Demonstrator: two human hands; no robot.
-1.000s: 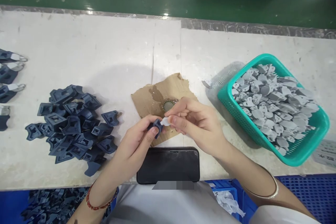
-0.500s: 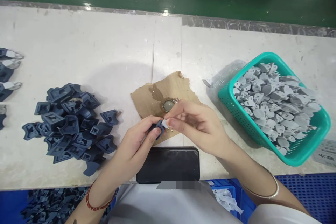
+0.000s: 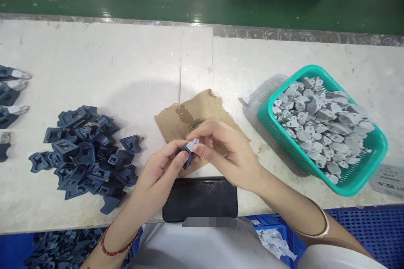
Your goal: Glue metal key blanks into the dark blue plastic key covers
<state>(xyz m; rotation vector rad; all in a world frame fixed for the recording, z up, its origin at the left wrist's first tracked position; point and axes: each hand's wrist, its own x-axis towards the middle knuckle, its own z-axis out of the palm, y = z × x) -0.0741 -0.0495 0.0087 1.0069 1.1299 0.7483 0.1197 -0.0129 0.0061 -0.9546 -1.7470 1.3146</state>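
Between thumb and fingers, my left hand (image 3: 164, 168) grips a dark blue plastic part (image 3: 188, 159). A small light grey piece (image 3: 192, 145) sits against the upper end of that part, pinched by my right hand (image 3: 229, 153). Both hands are above a torn piece of brown cardboard (image 3: 170, 122). A small round dish (image 3: 197, 124) on the cardboard is mostly hidden behind my right fingers. Just below the hands lies a black phone (image 3: 200, 199).
A pile of dark blue parts (image 3: 85, 151) lies on the left. On the right stands a green basket (image 3: 380, 147) of light grey pieces (image 3: 328, 122). Parts with grey ends (image 3: 12, 92) line the far left edge. One grey piece (image 3: 244, 101) lies beside the basket.
The grey piece now meets the blue part, which is tilted more upright. My right hand has moved slightly left and covers more of the dish. The view has shifted a little.
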